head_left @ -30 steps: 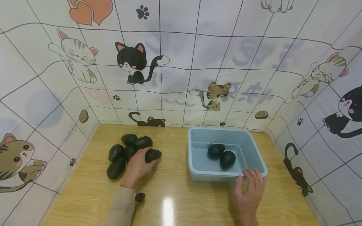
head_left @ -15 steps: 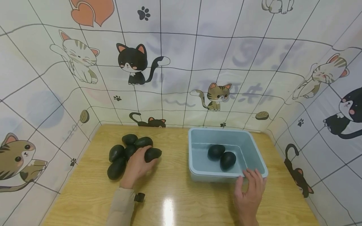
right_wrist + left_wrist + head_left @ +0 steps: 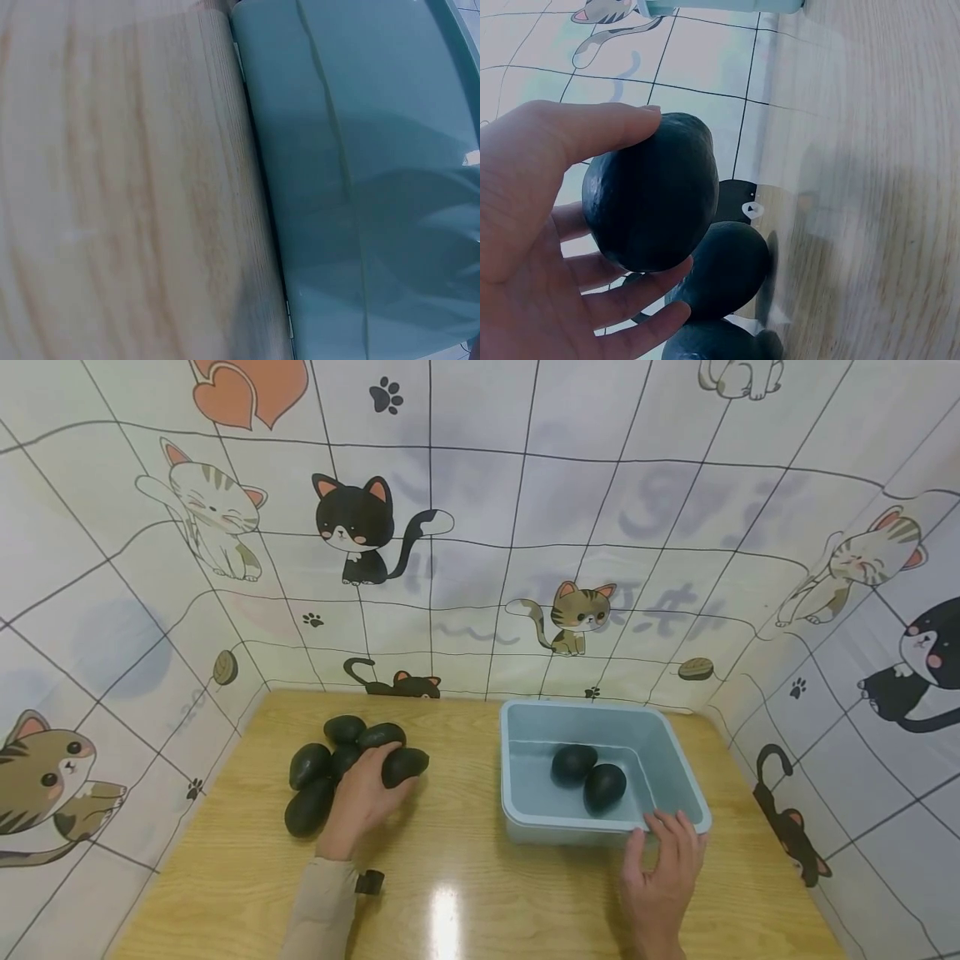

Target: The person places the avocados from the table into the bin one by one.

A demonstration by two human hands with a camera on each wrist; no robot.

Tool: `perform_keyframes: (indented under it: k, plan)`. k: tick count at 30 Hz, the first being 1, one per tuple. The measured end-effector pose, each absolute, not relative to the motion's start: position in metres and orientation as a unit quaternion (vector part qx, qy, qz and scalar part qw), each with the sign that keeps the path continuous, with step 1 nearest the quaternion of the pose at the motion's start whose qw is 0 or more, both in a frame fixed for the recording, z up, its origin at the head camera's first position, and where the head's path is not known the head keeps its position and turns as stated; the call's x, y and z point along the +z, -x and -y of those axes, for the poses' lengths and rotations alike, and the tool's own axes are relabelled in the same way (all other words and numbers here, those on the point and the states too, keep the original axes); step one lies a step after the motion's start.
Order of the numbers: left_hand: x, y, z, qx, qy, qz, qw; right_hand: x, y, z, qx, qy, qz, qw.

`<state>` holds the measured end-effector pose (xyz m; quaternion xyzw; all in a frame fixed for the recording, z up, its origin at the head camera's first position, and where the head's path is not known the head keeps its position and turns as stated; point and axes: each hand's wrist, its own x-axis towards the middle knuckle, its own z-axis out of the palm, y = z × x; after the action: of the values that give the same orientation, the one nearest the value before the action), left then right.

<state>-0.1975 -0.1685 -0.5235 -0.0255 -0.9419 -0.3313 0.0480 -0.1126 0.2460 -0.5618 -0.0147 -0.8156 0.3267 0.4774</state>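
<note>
In the head view my left hand [image 3: 365,797] grips a dark green avocado [image 3: 405,767] at the right of a small group on the table. The left wrist view shows the thumb across the top of that avocado [image 3: 652,199] and the fingers beneath and behind it. Several more avocados [image 3: 308,807] lie close together beside the hand, some partly covered by it. My right hand [image 3: 662,877] touches the front right rim of a light blue plastic bin [image 3: 570,821], its fingers loosely extended over the edge. Two avocados [image 3: 604,788] sit inside the bin.
The wooden table [image 3: 465,893] carries everything. A white cloth wall [image 3: 480,568] with cat drawings rises along its back and both sides. The bin's outer wall [image 3: 315,187] stands on the tabletop in the right wrist view.
The gripped avocado has risen slightly and tilted a little in my left hand. The right hand stays at the bin's rim.
</note>
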Motion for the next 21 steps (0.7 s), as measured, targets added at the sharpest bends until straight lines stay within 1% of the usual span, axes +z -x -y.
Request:
perform_keyframes:
  k: [6,15,21]
  plan:
    - [-0.5222,0.1974,0.1688,-0.332,0.025,0.941,0.057,-0.5594,0.1122,-0.2446,0.328,0.016,0.817,0.473]
    - [-0.5205,0.1973,0.1687,-0.335,0.019,0.941,0.052,-0.5578,0.111,-0.2447,0.328,0.016,0.82,0.469]
    - [-0.5171,0.197,0.1669,-0.34,0.018,0.938,0.06,-0.5574,0.1104,-0.2446,0.329,0.022,0.822,0.464]
